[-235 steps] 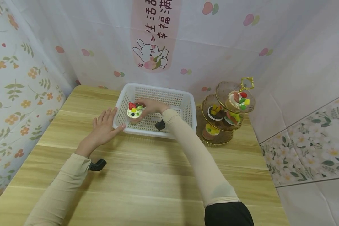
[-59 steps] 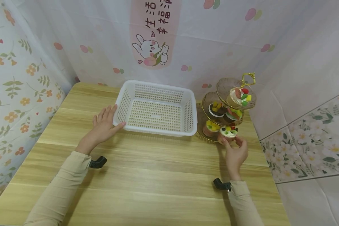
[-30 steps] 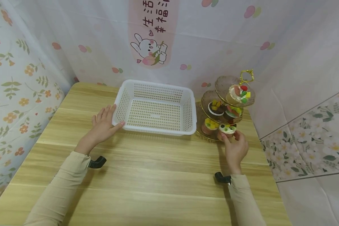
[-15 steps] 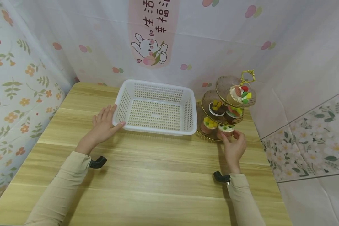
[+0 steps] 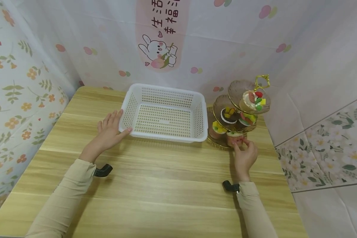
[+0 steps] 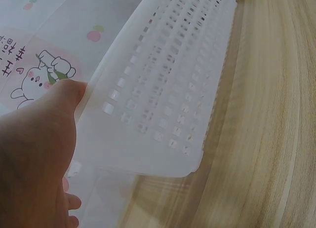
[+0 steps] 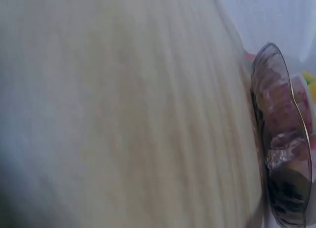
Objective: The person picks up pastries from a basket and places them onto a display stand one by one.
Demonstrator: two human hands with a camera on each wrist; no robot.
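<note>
My right hand (image 5: 245, 158) pinches a cupcake (image 5: 234, 138) with a pinkish case on the bottom tier of a three-tier cake stand (image 5: 238, 88). The tier above hides most of its cream top. In the right wrist view the clear tier plate (image 7: 276, 90) shows at the edge, but the hand does not. My left hand (image 5: 107, 134) lies at the near left corner of a white plastic basket (image 5: 163, 136), fingers extended, thumb on the rim. From the left wrist, the thumb (image 6: 74, 92) touches the basket's rim and the slotted wall (image 6: 143, 129) fills the middle.
Beside the held cupcake sits a yellow-topped cupcake (image 5: 218, 128). The middle tier bears a dark cupcake (image 5: 228, 115) and a fruit-topped one (image 5: 246, 119); a cream cupcake (image 5: 250, 100) stands on top. Patterned curtains (image 5: 107, 39) border the wooden table (image 5: 154, 191).
The cupcake that was in the basket has been carried right to the stand's bottom tier. Lately my right hand has slid it further in, under the middle tier. The left hand stays put.
</note>
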